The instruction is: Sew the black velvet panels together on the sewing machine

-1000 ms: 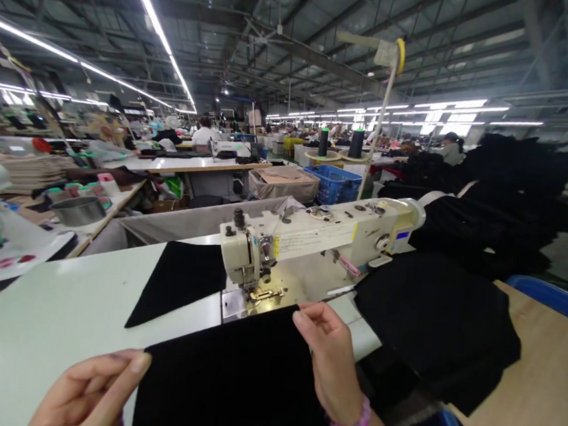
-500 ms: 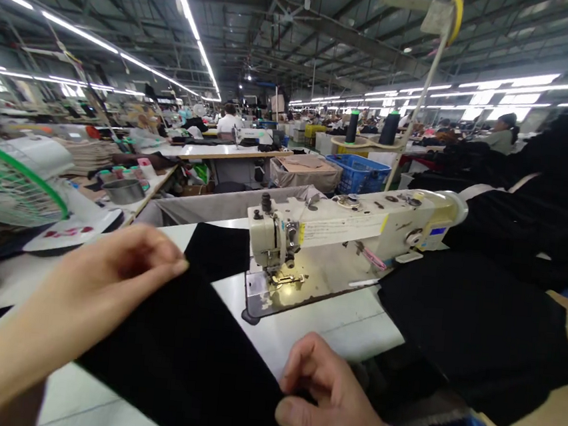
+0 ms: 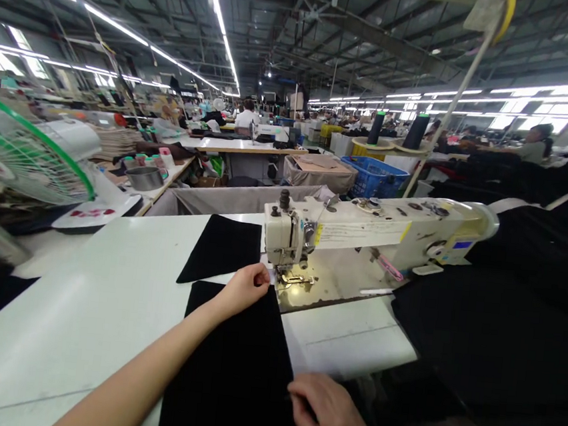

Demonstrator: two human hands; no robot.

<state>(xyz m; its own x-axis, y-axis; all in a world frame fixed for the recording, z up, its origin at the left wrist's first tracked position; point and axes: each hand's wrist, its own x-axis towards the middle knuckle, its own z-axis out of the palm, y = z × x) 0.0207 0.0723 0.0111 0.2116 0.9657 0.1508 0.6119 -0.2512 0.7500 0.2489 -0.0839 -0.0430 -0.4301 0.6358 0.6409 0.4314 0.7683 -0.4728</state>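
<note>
A black fabric panel [image 3: 234,362] lies on the white table in front of me, its far right corner close to the needle area of the sewing machine [image 3: 362,230]. My left hand [image 3: 249,287] pinches that far corner, just left of the presser foot [image 3: 297,280]. At the panel's right edge, nearer to me, my right hand [image 3: 328,411] is closed on the cloth between thumb and fingers. Another black fabric piece [image 3: 225,247] lies flat beyond the panel, left of the machine head.
A green-rimmed fan [image 3: 24,148] stands at the left. Black fabric [image 3: 493,340] is heaped at the right of the machine. Behind it are a blue basket [image 3: 375,175] and thread cones [image 3: 416,132]. A metal pot [image 3: 145,178] sits on a side table.
My left hand has moved right and forward to the needle area, bringing the panel's corner with it. The panel now lies flatter on the table. My view has shifted slightly left.
</note>
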